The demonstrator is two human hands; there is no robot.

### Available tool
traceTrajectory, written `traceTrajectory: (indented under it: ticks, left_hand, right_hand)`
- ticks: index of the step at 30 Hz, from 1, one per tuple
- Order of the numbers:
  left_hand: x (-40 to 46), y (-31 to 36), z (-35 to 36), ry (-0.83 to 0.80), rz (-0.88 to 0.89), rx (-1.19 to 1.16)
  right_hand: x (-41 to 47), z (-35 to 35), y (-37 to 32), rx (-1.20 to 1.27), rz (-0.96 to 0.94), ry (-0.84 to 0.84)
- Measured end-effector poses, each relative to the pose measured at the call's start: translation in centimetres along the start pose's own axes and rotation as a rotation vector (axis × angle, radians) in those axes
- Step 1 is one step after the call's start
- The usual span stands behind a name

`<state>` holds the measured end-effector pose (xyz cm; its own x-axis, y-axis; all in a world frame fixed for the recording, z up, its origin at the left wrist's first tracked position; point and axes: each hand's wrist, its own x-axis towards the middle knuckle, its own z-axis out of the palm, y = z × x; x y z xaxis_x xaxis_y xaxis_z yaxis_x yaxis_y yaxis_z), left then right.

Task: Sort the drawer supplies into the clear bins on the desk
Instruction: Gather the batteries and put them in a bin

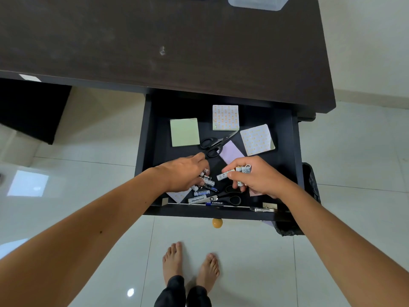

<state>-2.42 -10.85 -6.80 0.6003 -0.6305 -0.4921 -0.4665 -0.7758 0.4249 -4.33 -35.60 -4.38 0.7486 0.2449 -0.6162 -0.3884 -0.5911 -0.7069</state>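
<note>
The dark drawer (295,151) is pulled out below the desk. My right hand (257,178) grips several white batteries (240,170) above the drawer's front right. My left hand (184,172) reaches into a pile of loose batteries (204,185) at the front middle, its fingers curled over some of them. Behind lie a green sticky pad (184,132), two patterned pads (225,117) (256,139), a lilac pad (231,151) and black scissors (215,144). A second pair of scissors (230,198) lies at the drawer front. Two clear bins (257,3) stand at the desk's far edge.
The dark desk top (155,41) spreads above the drawer. A yellow knob (217,223) sticks out from the drawer front. A black bin bag (309,196) hangs at the drawer's right side. White floor tiles and my bare feet (190,262) lie below.
</note>
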Motion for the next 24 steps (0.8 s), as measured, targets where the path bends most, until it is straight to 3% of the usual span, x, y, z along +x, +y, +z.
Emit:
traceTrajectory:
  ticks: [5, 11, 19, 24]
  left_hand:
    - [0.0, 0.0, 0.2, 0.007, 0.028, 0.081]
    - [0.1, -0.3, 0.1, 0.018, 0.010, -0.017]
    - [-0.5, -0.6, -0.1, 0.161, -0.130, -0.448]
    - [-1.0, -0.3, -0.4, 0.237, -0.109, -0.641]
  right_hand:
    - [0.0, -0.1, 0.0, 0.101, 0.028, -0.033]
    - [0.0, -0.5, -0.3, 0.243, -0.012, -0.042]
    - [-0.4, -0.3, -1.3, 0.290, 0.046, -0.103]
    - [-0.4, -0.1, -1.6, 0.162, 0.142, -0.120]
